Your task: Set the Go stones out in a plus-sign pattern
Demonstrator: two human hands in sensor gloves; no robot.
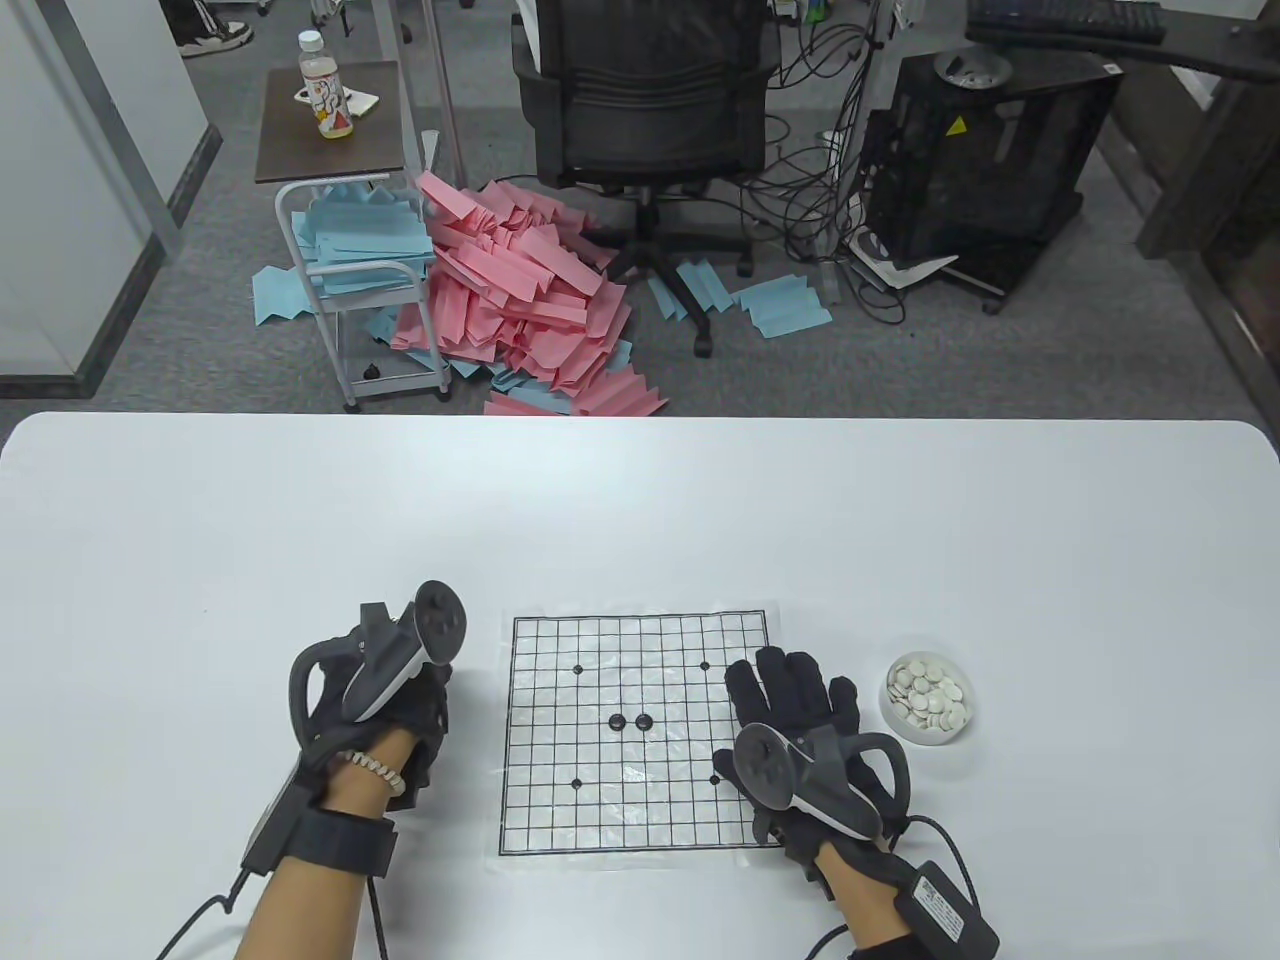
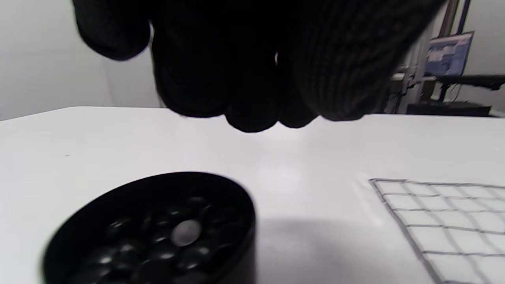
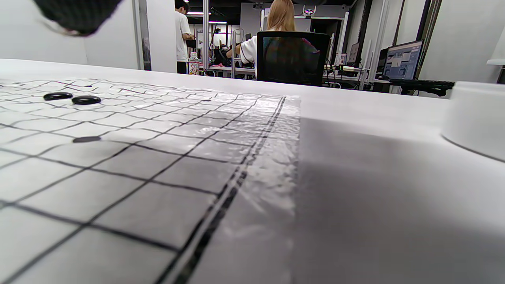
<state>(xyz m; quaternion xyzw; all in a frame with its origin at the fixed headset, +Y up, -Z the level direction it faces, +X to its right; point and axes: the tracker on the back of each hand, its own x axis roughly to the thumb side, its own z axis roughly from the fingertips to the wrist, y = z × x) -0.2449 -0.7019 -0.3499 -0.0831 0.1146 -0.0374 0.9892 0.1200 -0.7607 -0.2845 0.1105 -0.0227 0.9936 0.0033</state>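
A paper Go board [image 1: 560, 820] under clear film lies on the white table. Two black stones [image 1: 630, 721] sit side by side at its centre; they also show in the right wrist view [image 3: 86, 100]. My left hand [image 1: 432, 700] hovers left of the board over a black bowl of black stones [image 2: 158, 232], which the table view hides. Its fingers [image 2: 252, 98] hang bunched just above the bowl, and I cannot see a stone in them. My right hand [image 1: 790, 695] rests flat, fingers spread, on the board's right edge and holds nothing.
A white bowl of white stones [image 1: 927, 697] stands right of my right hand; its wall shows in the right wrist view [image 3: 477, 118]. Printed star dots [image 1: 577, 669] mark the board. Beyond the table's far edge are an office chair and a paper pile.
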